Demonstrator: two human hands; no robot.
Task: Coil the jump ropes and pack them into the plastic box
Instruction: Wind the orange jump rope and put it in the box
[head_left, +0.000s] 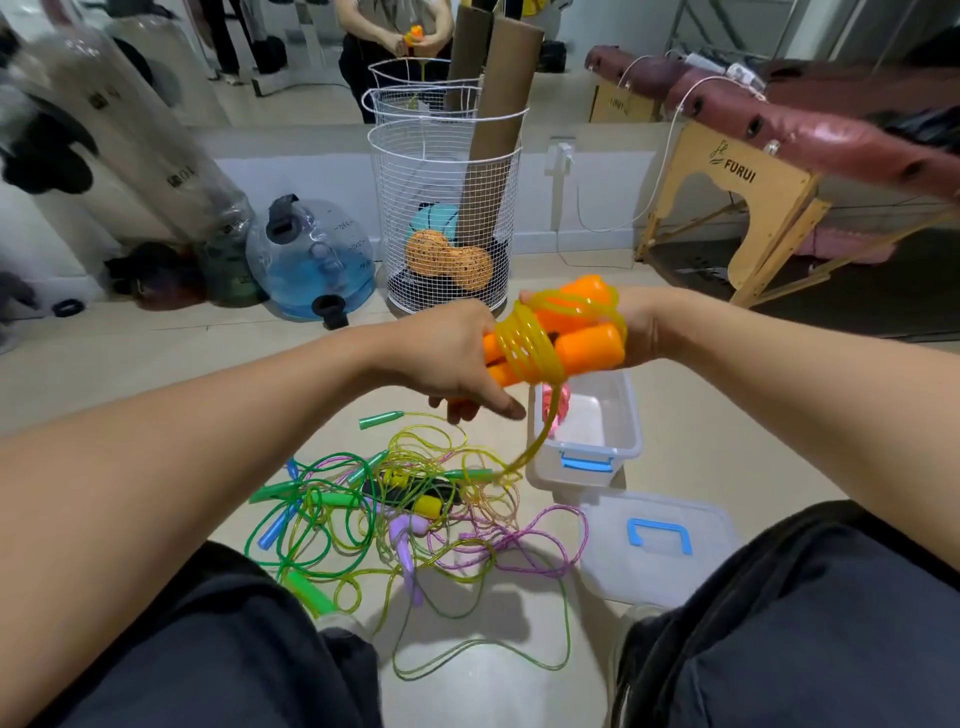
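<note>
The step in hand is coiling: the left hand (447, 358) and right hand (631, 322) hold 1 rope (530, 345) between them above the floor, its 2 orange handles (587, 340) side by side and the yellow cord wound crosswise around them in several tight turns. The left hand's fingers curl round the narrow ends of the handles; the right hand sits behind the fat ends with cord looped over it, and how its fingers lie I cannot tell. A loose tail of cord drops from the bundle toward the pile (395, 509) of tangled ropes on the floor, so the winding looks nearly but not wholly done. My judgement is that the next move calls for taking up that tail in the last turns and tucking its end so the coil holds, then lowering the bundle into the box (584, 447), which stands open just below the hands with something pink already in it. Its lid (660, 545) lies just beside it. The only clear writing is "FURUI" on the wooden leg of the bench (737, 171) at right; the markings on the jug (311, 254) are too blurred to read.
</note>
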